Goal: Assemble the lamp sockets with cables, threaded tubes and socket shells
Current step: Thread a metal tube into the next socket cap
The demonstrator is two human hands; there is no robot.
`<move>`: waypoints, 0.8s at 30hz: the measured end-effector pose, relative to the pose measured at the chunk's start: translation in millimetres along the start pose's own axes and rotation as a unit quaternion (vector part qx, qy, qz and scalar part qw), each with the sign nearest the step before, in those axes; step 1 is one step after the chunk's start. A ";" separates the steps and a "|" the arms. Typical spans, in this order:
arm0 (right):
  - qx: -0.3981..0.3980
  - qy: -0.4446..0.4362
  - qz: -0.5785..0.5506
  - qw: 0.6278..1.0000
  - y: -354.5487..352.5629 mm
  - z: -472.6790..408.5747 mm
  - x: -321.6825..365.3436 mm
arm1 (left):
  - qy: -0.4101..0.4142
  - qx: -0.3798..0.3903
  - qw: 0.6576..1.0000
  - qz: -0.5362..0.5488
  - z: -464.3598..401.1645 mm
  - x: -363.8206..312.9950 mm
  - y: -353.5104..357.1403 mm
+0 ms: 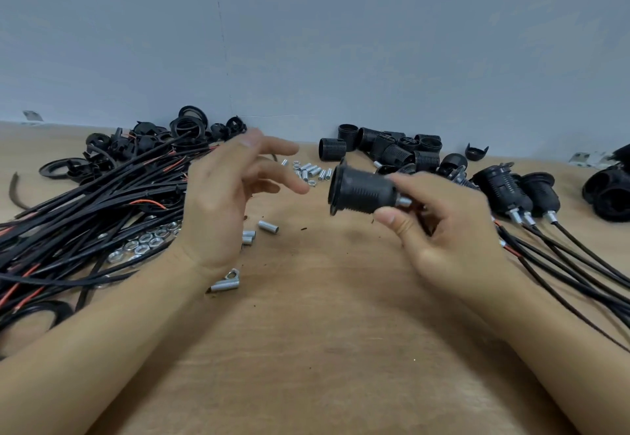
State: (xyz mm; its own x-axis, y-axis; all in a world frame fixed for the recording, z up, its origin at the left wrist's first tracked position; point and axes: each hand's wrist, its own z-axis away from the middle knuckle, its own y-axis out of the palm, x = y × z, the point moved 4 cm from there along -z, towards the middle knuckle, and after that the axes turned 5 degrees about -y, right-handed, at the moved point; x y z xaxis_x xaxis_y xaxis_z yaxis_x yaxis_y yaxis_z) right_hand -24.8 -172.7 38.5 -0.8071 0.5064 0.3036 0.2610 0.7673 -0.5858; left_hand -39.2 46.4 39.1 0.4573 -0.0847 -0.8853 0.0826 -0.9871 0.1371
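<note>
Now right hand (450, 230) grips socket (361, 192); left hand (225, 196) open, holding nothing.

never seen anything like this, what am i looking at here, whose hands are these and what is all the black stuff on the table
There is no machine: a person works with bare hands, filmed by a camera worn on the head that looks forward and down, so the arms enter from the bottom edge. The right hand grips a black lamp socket with a short metal tube at its end. The left hand hangs open above the table and holds nothing. On the left lies a pile of black cables with metal nuts beside it. Loose threaded tubes lie in the middle, empty socket shells at the back, and finished sockets with cables on the right.
</note>
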 end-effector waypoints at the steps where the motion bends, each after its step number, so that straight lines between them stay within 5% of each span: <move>1: -0.043 -0.019 0.052 0.998 -8.6 -2.3 2.3 | 0.006 0.002 1.000 -0.021 0.7 0.7 1.4; 4: -0.169 0.026 0.154 0.973 -36.7 -7.1 -2.9 | 0.031 0.018 0.997 -0.072 3.1 1.7 6.0; 6: -0.181 0.120 0.186 0.958 -48.4 -7.8 -18.0 | 0.035 0.026 0.994 -0.103 4.3 2.7 8.1; 13: -0.001 0.373 0.352 0.859 -52.2 3.3 -55.4 | 0.016 -0.011 0.978 -0.206 4.7 7.0 7.1; 18: 0.033 0.361 0.360 0.860 -49.3 3.1 -56.0 | -0.001 -0.034 0.933 -0.357 2.4 12.9 -0.8; 21: 0.002 0.297 0.338 0.893 -43.5 -1.2 -46.5 | 0.003 -0.016 0.853 -0.521 -0.9 14.6 -8.6; 24: -0.054 0.144 0.275 0.949 -30.4 -7.2 -23.5 | -0.030 -0.005 0.773 -0.634 -5.0 17.4 -19.1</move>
State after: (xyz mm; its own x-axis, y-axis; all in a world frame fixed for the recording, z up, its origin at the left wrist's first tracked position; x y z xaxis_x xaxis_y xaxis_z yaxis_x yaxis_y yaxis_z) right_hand -9.9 -205.1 54.6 -0.3594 0.9164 0.1764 0.6662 0.3843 -0.6392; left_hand -28.4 64.5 23.2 -0.0381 0.9429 -0.3308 0.4381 -0.2818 -0.8536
